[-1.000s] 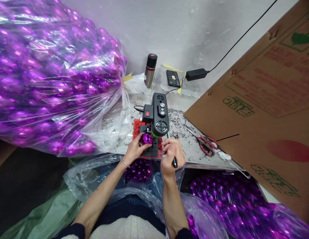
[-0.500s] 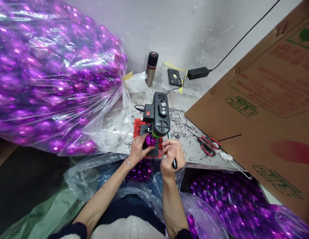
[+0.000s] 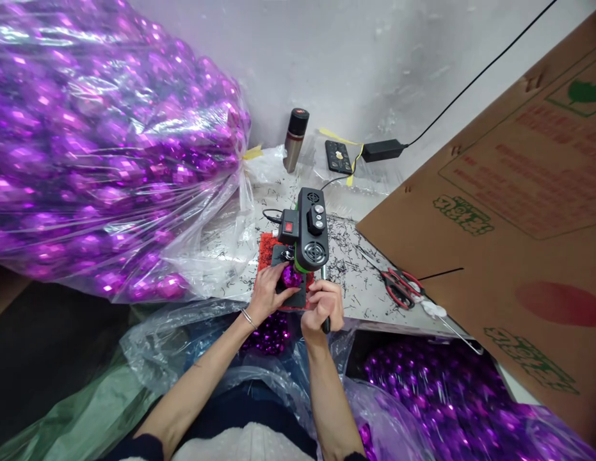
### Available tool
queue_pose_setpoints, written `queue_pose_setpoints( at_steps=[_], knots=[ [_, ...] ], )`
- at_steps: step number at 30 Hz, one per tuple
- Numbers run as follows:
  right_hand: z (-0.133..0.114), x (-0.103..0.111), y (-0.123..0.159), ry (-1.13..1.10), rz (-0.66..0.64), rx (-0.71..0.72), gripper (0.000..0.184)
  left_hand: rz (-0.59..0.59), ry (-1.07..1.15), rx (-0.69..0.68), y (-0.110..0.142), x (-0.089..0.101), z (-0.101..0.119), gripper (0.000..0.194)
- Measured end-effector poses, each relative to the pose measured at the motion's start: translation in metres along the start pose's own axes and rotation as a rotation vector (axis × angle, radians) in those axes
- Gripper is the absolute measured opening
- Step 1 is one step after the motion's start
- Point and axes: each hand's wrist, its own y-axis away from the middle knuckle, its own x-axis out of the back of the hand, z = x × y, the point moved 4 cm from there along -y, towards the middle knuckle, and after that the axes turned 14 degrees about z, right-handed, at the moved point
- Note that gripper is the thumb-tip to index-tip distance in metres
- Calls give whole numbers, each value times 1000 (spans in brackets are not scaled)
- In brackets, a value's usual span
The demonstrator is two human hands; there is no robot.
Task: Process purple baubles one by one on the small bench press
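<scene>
Under the head of a small black bench drill press, my left hand grips a shiny purple faceted ball between thumb and fingers. The ball rests on or just above the machine's dark base plate; which of the two I cannot tell. My right hand is wrapped around the black-ended lever at the machine's right side. A red mat lies beneath the base. The drill tip, if any, is hidden by the machine's head.
A big clear bag of purple balls fills the left. Scissors lie to the right by a cardboard box. Behind stand a flask, a phone and a power adapter. More purple balls are below the table, right; dark shreds litter the tabletop.
My left hand has moved the ball slightly right, under the machine's head. My right hand, still around the lever, has swung a little to the left with it.
</scene>
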Motion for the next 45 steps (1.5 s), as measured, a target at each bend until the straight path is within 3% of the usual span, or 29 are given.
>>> queue_pose_setpoints(
  at_steps=[8, 22, 26, 33, 38, 41, 43, 45],
  knots=[
    [5, 0, 7, 6, 20, -26, 36, 53, -12, -90, 2, 0, 0, 59],
    [12, -3, 9, -48, 64, 59, 39, 76, 25, -84, 3, -6, -3, 60],
    [15, -4, 12, -29, 22, 98, 40, 93, 34, -90, 3, -6, -5, 59],
    [-5, -6, -18, -28, 14, 5, 39, 84, 61, -103, -1, -6, -3, 60],
    [-21, -5, -37, 12, -68, -48, 38, 54, 50, -159, 35, 12, 9, 63],
    [-19, -3, -30, 21, -76, -18, 40, 19, 26, -249, 64, 33, 17, 88],
    [-14, -2, -23, 14, -68, -22, 40, 14, -2, -270, 68, 50, 15, 97],
    [-10, -2, -18, -2, -49, -42, 40, 46, -81, -207, 49, 70, 4, 76]
  ],
)
